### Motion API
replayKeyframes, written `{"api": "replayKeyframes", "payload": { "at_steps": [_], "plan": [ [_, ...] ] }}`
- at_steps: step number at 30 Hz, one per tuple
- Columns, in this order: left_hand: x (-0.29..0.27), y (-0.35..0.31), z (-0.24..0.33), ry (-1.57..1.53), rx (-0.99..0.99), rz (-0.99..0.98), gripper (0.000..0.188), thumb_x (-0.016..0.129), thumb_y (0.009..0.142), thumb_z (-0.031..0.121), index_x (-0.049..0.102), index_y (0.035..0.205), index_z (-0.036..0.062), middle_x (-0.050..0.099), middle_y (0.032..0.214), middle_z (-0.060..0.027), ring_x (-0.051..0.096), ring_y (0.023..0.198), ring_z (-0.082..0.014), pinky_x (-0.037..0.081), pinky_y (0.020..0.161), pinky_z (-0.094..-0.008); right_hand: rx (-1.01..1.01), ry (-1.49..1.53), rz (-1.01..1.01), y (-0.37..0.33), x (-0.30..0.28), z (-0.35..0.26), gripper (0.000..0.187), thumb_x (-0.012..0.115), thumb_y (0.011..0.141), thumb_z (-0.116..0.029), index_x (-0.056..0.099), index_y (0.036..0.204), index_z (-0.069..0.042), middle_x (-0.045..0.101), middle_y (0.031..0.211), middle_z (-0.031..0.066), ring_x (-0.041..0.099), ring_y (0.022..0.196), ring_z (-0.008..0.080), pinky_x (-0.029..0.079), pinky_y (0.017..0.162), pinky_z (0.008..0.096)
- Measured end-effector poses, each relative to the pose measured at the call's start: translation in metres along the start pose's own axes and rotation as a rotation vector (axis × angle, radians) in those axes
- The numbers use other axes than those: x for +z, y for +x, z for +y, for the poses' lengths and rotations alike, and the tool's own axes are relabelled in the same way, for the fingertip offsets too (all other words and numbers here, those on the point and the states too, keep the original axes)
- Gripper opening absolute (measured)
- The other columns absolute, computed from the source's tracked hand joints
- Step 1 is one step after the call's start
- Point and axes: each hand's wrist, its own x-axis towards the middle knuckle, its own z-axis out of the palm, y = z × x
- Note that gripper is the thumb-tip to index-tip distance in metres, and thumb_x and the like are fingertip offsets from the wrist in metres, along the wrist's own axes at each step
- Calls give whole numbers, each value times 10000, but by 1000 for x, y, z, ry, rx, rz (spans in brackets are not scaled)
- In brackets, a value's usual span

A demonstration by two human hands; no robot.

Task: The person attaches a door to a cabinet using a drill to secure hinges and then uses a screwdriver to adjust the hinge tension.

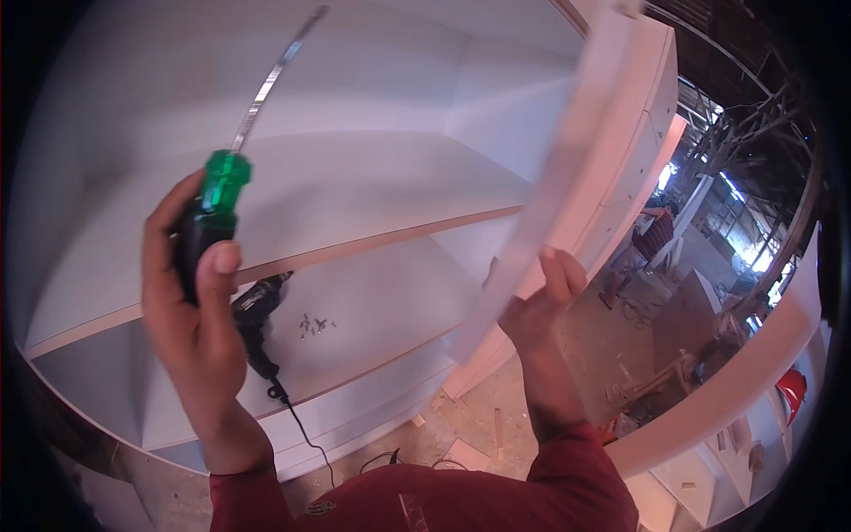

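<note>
My left hand (199,301) is closed around the black and green handle of a screwdriver (224,191), its long metal shaft pointing up and tilted right. The screwdriver is in front of a white cabinet's upper shelf (355,186), its tip touching nothing that I can make out. My right hand (545,297) grips the edge of a white panel (541,204), which stands nearly edge-on at the cabinet's right side and is slightly blurred. Behind my left wrist, on the lower shelf, a black corded power drill (257,310) lies beside several small screws (315,325).
The drill's cord (310,439) hangs over the cabinet's front edge towards my body. More pale cabinet fronts (634,133) stand to the right. Wood scraps lie on the floor (496,426). A curved pale board (736,399) is at the lower right. Another person (654,232) is farther back.
</note>
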Motion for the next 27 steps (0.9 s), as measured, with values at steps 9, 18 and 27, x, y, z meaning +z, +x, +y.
{"api": "replayKeyframes", "payload": {
  "at_steps": [9, 18, 27],
  "plan": [
    [-47, 7, -13, 213, 48, 81, 383, 534, 1056, 227, 532, 1403, 66, 589, 937, -34, 501, 776, -90, 409, 689, -225, -92, 31, -59, 7, 51, -8, 753, 846, 691, -135, 520, 1368, -95, 499, 1202, 99, 544, 1042, 251, 432, 833, 407],
    [-36, 13, -10, 132, -86, -53, 342, 588, 1011, 138, 547, 1317, -12, 612, 1116, -138, 579, 984, -201, 455, 911, -309, -121, 164, -361, 30, 40, -24, 696, 756, 812, -453, 563, 1381, -103, 500, 1353, 123, 535, 1154, 319, 419, 946, 488],
    [-32, 12, -8, 213, -36, -46, 348, 601, 1009, 162, 552, 1310, -4, 598, 1062, -157, 594, 933, -265, 480, 862, -347, -23, 198, -327, 26, 45, -36, 627, 750, 843, -435, 584, 1353, -110, 527, 1310, 119, 552, 1155, 299, 420, 966, 504]
  ]
}}
